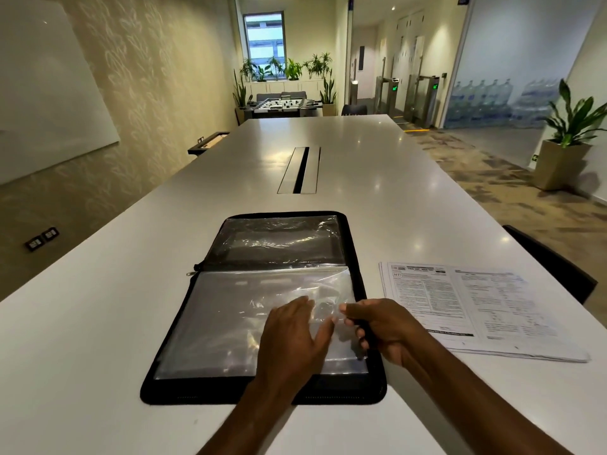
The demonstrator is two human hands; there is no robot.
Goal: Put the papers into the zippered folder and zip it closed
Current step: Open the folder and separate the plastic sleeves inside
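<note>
The fingers (300,308) of my left hand (292,343) lie straight and spread flat on the clear sleeve (230,316) of the zippered folder (197,394), pressing it down. Just to their right, my right hand (387,326) has its fingers (353,310) curled. Its thumb and forefinger pinch the right edge of that same sleeve, which crumples a little between the two hands. The lower fingers of that hand lie over the folder's black right border.

The folder lies open flat on the white surface (82,356) under both hands. Its near half is beneath my fingers, and its far half, with another shiny sleeve, is beyond the fingertips. The zip round the border is undone, and its pull (191,273) sticks out at the spine, well to the left of my left fingers.

The papers (460,307) sit in a slightly fanned stack on the surface just to the right of my right hand, outside the folder, printed side up. The print is too small to read. Further right, the dark back of a chair (558,267) meets the surface's edge.

Straight ahead of the fingertips, past the folder, a long metal cable slot (299,170) is set into the surface. Far beyond it stand a table-football game (284,105) and potted plants (289,68) under a window (264,36). A whiteboard (42,93) hangs on the wall far to the left.
</note>
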